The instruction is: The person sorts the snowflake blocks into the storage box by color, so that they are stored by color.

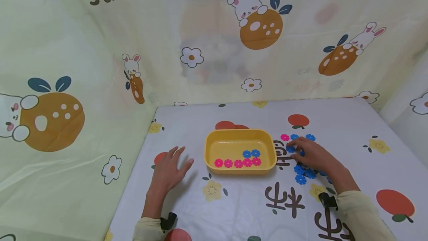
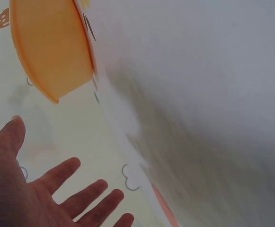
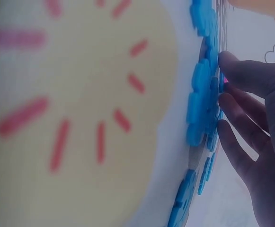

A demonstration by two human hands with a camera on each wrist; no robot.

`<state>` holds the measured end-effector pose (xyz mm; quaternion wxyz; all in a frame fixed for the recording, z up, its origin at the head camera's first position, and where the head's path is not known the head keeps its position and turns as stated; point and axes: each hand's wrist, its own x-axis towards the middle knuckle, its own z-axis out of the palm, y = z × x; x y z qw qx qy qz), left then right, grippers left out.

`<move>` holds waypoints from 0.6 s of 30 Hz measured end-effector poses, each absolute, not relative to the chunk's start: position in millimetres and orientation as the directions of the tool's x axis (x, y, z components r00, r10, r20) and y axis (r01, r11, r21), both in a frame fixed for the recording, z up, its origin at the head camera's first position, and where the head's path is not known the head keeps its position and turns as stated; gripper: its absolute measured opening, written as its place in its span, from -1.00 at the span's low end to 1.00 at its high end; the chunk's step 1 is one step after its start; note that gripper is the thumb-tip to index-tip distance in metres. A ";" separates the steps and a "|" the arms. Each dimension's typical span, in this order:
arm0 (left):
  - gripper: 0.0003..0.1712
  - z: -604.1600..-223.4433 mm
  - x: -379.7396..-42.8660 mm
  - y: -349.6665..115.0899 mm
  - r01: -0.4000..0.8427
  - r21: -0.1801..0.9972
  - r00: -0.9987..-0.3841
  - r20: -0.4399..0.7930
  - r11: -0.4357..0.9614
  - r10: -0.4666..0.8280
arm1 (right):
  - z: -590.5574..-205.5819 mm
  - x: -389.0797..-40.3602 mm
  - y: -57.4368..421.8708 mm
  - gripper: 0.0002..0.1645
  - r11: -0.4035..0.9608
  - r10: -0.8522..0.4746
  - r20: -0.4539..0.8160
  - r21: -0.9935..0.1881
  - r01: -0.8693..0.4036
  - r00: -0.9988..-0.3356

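Observation:
My right hand (image 1: 312, 154) is over the loose blue flower-shaped pieces (image 1: 300, 179) right of the yellow tray (image 1: 240, 171). Its thumb and fingers are spread around a blue piece (image 1: 289, 149), with no firm grip visible. In the right wrist view, the fingertips (image 3: 225, 98) are close to the stacked blue pieces (image 3: 201, 101). Inside the tray lie a row of several pink flower pieces (image 1: 238, 164) and two blue ones (image 1: 251, 154). To the tray's left, my left hand (image 1: 167, 170) hovers with spread fingers and holds nothing; its wrist view shows the tray's side (image 2: 54, 47).
One loose pink piece (image 1: 285, 137) lies just beyond the right hand, beside more blue pieces (image 1: 310, 137). A printed white cloth (image 1: 240, 211) covers the table. Behind and to the left hangs a cream curtain (image 1: 207, 21) with rabbits and fruit.

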<state>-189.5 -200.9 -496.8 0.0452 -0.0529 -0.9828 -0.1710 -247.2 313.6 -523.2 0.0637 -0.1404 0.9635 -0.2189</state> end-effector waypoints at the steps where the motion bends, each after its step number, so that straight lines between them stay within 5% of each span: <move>1: -0.14 -496.8 -189.5 -200.9 0.118 0.330 -0.991 0.105 0.937 0.088 | -522.7 -247.4 313.4 -0.51 0.863 -0.302 -0.062 -0.441 -0.245 -0.951; 18: -0.14 -497.0 -188.9 -203.8 0.118 0.314 -0.990 0.116 0.942 0.085 | -521.4 -248.2 310.7 -0.56 0.871 -0.311 -0.082 -0.423 -0.250 -0.947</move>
